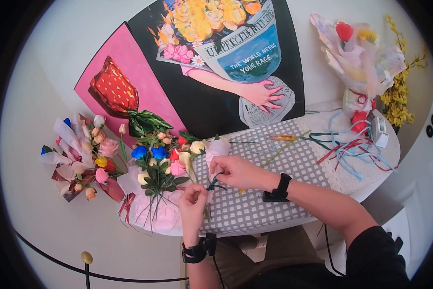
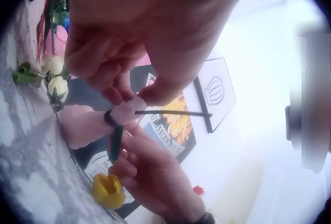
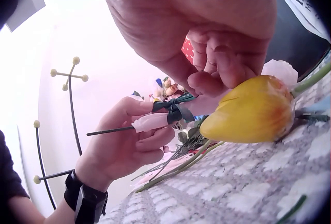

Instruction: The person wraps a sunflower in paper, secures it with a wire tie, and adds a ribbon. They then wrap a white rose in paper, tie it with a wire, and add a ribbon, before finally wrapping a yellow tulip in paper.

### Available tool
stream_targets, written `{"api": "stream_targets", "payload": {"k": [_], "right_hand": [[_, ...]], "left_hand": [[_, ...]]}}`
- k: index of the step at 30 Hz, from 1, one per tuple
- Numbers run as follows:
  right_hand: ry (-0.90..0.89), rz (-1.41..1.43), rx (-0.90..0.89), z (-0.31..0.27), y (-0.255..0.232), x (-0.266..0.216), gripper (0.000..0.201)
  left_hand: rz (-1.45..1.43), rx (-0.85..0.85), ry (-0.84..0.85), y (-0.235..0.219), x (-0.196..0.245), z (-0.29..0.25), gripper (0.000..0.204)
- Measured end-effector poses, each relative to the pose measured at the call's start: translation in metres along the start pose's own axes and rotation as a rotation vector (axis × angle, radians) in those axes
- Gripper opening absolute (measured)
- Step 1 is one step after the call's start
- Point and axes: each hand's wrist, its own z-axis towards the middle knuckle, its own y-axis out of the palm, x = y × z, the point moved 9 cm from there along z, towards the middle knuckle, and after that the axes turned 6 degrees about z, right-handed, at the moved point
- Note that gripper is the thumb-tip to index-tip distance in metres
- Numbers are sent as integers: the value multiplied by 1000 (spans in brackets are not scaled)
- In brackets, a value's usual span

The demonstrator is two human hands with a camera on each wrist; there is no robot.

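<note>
My left hand (image 1: 192,206) pinches the gathered pink paper (image 3: 151,122) round a thin dark stem (image 3: 109,130), whose bare end sticks out. A dark green ribbon (image 3: 178,110) is tied about that paper, with a knot and loops showing in the right wrist view. With thumb and fingers my right hand (image 1: 236,171) holds an end of this ribbon, seen as a green strip (image 2: 116,142) in the left wrist view. Close below the right hand lies a yellow tulip (image 3: 251,111) on the patterned cloth. The flower inside the paper is mostly hidden.
Loose artificial flowers (image 1: 159,153) lie on pink paper at the table's left. A wrapped bouquet (image 1: 84,156) is beyond them. Another bouquet (image 1: 354,62) stands back right, near tangled ribbons (image 1: 346,149) and a white box (image 1: 379,132). Orange-handled scissors (image 1: 283,137) and painted boards (image 1: 216,62) are behind.
</note>
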Motion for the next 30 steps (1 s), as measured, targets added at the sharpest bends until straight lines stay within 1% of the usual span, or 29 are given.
{"api": "stream_targets", "payload": {"k": [1, 3, 7, 9, 12, 14, 16, 18, 19, 21, 22, 24, 28, 30], "right_hand": [[-3, -18, -3, -1, 0, -1, 16], [-10, -26, -2, 0, 1, 2, 16], [1, -31, 13, 0, 1, 6, 16], [12, -31, 4, 0, 1, 8, 15], [9, -67, 9, -1, 0, 12, 13], [-7, -98, 23, 0, 0, 13, 12], [-15, -168, 85, -2, -4, 13, 12], [-14, -154, 60, -1, -2, 14, 12], [-13, -140, 34, 0, 0, 14, 11], [-11, -133, 12, 1, 1, 14, 11], [-7, -125, -15, 1, 4, 14, 10], [-20, -107, 0, 0, 4, 15, 9], [-19, -58, 1, 0, 4, 11, 8], [-16, -69, -11, 0, 4, 9, 8]], "left_hand": [[-1, 1, -2, -3, -1, -1, 5], [-58, -50, -76, -6, -11, -3, 4], [-90, -91, -96, -8, -15, -6, 7], [-138, -127, -133, -4, -18, -10, 8], [-91, -133, -170, 1, -18, -13, 4], [-54, -106, -155, 2, -17, -12, 4], [-16, -79, -141, 1, -19, -11, 3], [125, -45, 4, -1, -10, -7, 5], [127, -48, 6, 2, -6, -8, 5], [408, 39, 115, 5, 19, -13, 12], [410, 37, 115, 9, 25, -16, 12], [664, 46, 147, 19, 36, -22, 17], [734, 82, 200, 25, 38, -21, 19], [785, 76, 314, 29, 37, -21, 17]]}}
